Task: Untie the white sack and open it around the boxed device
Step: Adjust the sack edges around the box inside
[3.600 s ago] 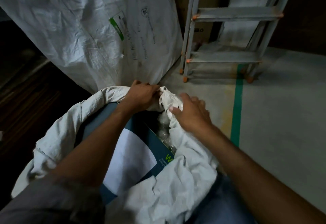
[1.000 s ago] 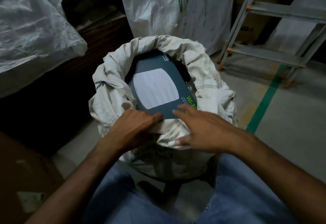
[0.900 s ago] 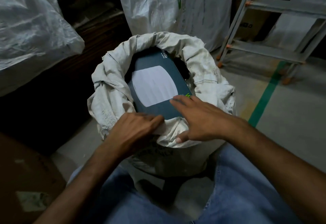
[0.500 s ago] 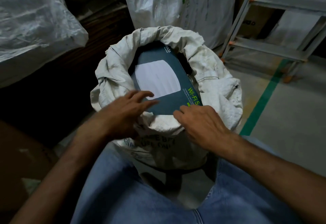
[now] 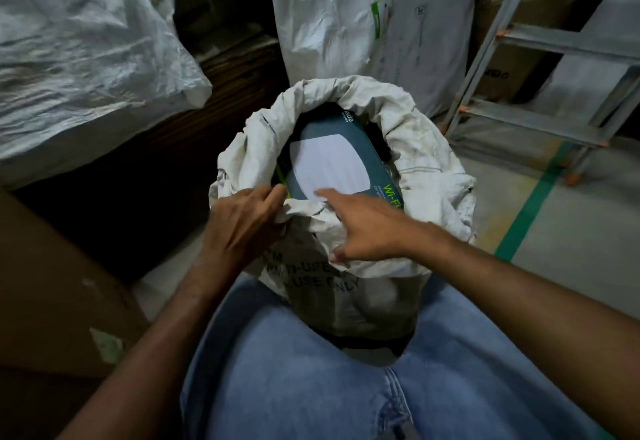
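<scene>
1. Big woven sacks [image 5: 367, 13] and a metal ladder [image 5: 540, 69] are crowding the dim storeroom floor [image 5: 571, 249].
2. White sack [image 5: 426, 162] is standing open between the knees, boxed device [image 5: 329, 159] lying inside.
3. Left hand [image 5: 242, 225] is pinching the near rim; right hand [image 5: 367, 231] is resting splayed, fingers loose.

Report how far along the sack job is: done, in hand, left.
Done: the white sack is untied, its mouth rolled back in a ring, and the dark box shows face up inside. In hand: the left hand pinches the near rim, and the right hand lies spread over the fold beside it, fingers out toward the box. Left: that near fold overlaps the box's bottom edge and likely needs pushing down.
</scene>
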